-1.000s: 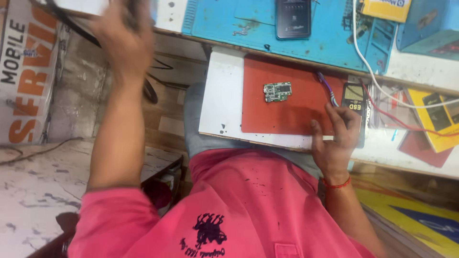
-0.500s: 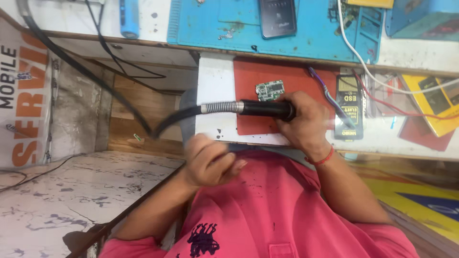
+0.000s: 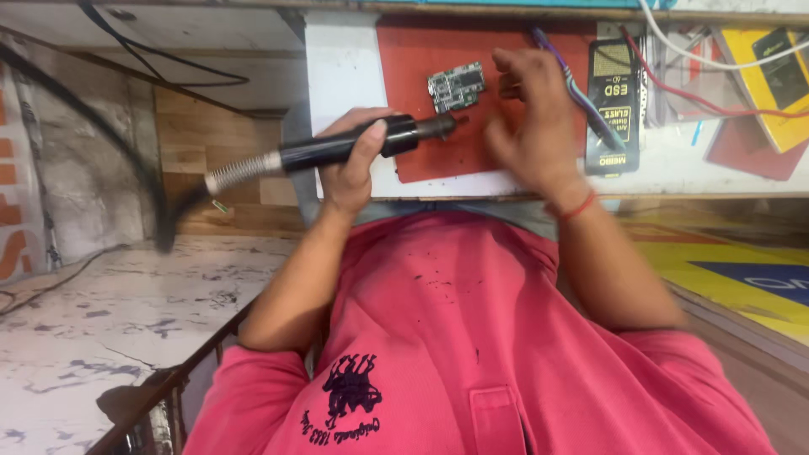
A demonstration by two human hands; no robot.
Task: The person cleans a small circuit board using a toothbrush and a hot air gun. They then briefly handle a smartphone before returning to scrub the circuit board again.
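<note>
board (image 3: 456,87) on mat (image 3: 421,160) | nozzle (image 3: 445,125) just below board | left hand (image 3: 352,164) on handle (image 3: 337,147), left of mat | right hand (image 3: 531,114) right of board | tweezers (image 3: 581,97) and black case (image 3: 613,105) right of hand

An electronics repair workshop: a bare circuit board (image 3: 456,86) lies on a red work mat (image 3: 421,160) at 12 o'clock, a hot-air tool (image 3: 337,149) beside it, with tweezers (image 3: 577,88), wires (image 3: 699,63) and meters (image 3: 779,76) toward 2 o'clock.
</note>
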